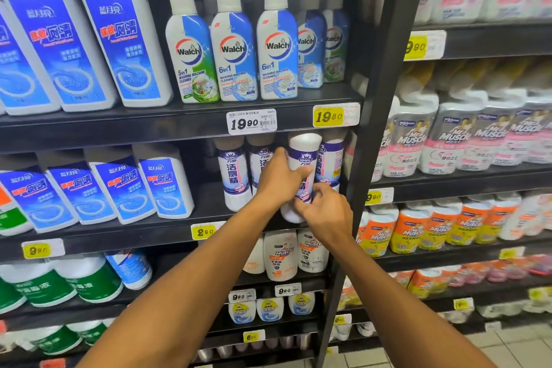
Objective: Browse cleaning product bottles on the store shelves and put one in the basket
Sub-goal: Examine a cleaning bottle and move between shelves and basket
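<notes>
Both hands on it now: my left hand (277, 179) wraps the middle of the white and purple bottle (303, 158), thumb across the label, while my right hand (324, 209) curls round its base to steady it. It leans clear of its row on the shelf (155, 230), so I can read the front. Its neighbours (236, 179) stand upright behind. No basket in sight; probably below my view. Above, the Walch bottles (233, 48) sit untouched.

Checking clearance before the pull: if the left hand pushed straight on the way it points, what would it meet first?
Probably the bottle it already holds; beyond that, likely the purple-labelled bottle behind. The left hand points up and into the shelf; depth is unclear.
</notes>
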Available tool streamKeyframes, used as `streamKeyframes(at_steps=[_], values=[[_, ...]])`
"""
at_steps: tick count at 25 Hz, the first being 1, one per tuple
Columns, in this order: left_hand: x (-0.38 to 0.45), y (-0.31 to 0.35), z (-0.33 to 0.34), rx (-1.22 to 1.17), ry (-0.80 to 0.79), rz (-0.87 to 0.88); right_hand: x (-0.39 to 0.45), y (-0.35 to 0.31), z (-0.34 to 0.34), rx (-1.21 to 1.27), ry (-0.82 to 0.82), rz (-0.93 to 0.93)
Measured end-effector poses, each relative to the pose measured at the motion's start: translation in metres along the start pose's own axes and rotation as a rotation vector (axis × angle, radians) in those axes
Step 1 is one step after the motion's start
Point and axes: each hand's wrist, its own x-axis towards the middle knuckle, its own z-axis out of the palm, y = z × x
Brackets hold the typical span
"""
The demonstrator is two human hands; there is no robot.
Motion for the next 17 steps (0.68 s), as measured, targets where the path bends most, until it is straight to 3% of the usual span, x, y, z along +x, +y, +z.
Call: streamKeyframes(at_steps=[4,8,10,13,17], values=[[-0.007,-0.004,-0.007,-0.089,-0.036,-0.058,-0.015,0.009,-0.006,0.12,-0.121,-0.02],[-0.024,-0.017,-0.021,-0.404,-0.157,-0.219,-0.028,0.018,-0.01,0.514,-0.344,0.05],[-0.033,-0.027,-0.027,-0.442,-0.173,-0.244,-0.034,0.017,-0.014,0.641,-0.481,0.084],[-0.043,-0.035,-0.042,-0.439,-0.182,-0.227,-0.041,0.01,-0.02,0.618,-0.643,0.073],[-0.054,-0.039,-0.061,-0.374,-0.259,-0.175,-0.052,-0.001,-0.016,0.663,-0.715,0.056]])
